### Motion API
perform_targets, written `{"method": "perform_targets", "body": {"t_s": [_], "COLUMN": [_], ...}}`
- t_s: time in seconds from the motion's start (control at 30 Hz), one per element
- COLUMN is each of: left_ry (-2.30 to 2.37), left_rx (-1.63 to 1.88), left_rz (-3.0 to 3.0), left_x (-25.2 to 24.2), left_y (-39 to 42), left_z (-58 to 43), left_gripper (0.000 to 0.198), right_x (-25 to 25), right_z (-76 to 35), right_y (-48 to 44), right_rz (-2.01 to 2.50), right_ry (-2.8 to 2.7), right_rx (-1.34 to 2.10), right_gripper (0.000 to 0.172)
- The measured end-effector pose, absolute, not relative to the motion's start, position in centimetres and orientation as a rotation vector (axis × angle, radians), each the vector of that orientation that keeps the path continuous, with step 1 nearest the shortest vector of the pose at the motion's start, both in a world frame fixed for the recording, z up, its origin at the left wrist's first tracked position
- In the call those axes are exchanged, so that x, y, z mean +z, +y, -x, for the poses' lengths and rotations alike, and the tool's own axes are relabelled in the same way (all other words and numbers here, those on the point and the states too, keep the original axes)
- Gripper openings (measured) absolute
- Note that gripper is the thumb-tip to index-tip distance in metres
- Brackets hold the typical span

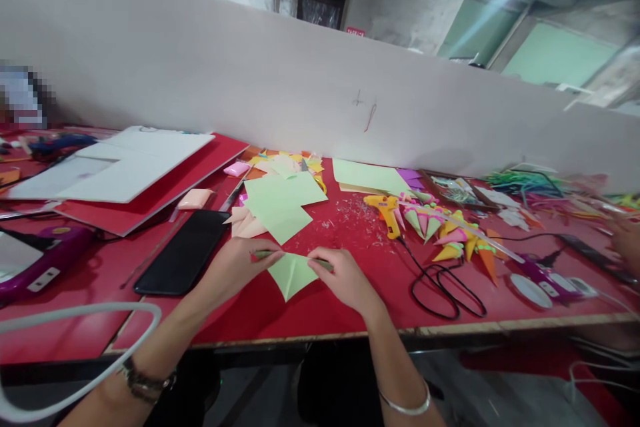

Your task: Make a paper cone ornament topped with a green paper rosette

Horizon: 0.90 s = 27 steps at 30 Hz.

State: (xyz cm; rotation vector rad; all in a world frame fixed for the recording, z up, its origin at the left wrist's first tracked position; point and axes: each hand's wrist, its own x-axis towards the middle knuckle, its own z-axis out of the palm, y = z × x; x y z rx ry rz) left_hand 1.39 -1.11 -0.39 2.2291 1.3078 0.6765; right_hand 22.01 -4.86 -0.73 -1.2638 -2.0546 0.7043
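A creased piece of light green paper (pixel 289 275) is stretched between my two hands, low over the red table. My left hand (pixel 250 259) pinches its left corner between thumb and fingers. Its right corner is gripped the same way by my right hand (pixel 341 273). The paper's lower point hangs toward me, with a fold line down its middle. Just beyond my hands lie loose light green sheets (pixel 281 203), overlapping one another. Peach paper pieces (pixel 246 221) stick out beside them, partly covered.
Left of my hands lies a black phone (pixel 184 252), near white boards (pixel 140 160). To the right are a yellow glue gun (pixel 386 212) with a looping black cord (pixel 445 293), and several coloured paper cones (pixel 453 235). At far right another person's hand (pixel 627 237) shows. A grey partition (pixel 280 87) stands behind.
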Motion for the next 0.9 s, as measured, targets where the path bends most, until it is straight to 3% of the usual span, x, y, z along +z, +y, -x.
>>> {"method": "perform_targets", "body": {"t_s": [0.17, 0.4, 0.7, 0.8, 0.9], "left_ry": [1.105, 1.198, 1.682, 1.590, 1.192], "left_rx": [0.677, 0.539, 0.578, 0.766, 0.922], "left_rz": [-2.835, -3.101, -2.722, -2.431, -1.961], "left_x": [-1.1, -1.0, -0.5, -0.5, -0.6], "left_y": [-1.7, -2.4, -0.2, 0.0, -0.5], "left_z": [-2.6, -3.1, 0.3, 0.3, -0.9], "left_gripper": [0.019, 0.022, 0.020, 0.023, 0.034], "right_x": [-1.6, -1.2, -0.7, -1.4, -2.3], "right_z": [-21.2, -21.3, -22.8, -22.3, -21.4], "right_y": [-4.8, -4.9, -4.7, -4.4, -4.1], "right_rz": [1.300, 1.218, 1.217, 1.204, 1.115], "right_ry": [-2.093, -2.040, -1.736, -1.484, -1.228], "right_rx": [0.697, 0.821, 0.952, 1.030, 1.185], "right_gripper": [0.019, 0.026, 0.024, 0.022, 0.022]}}
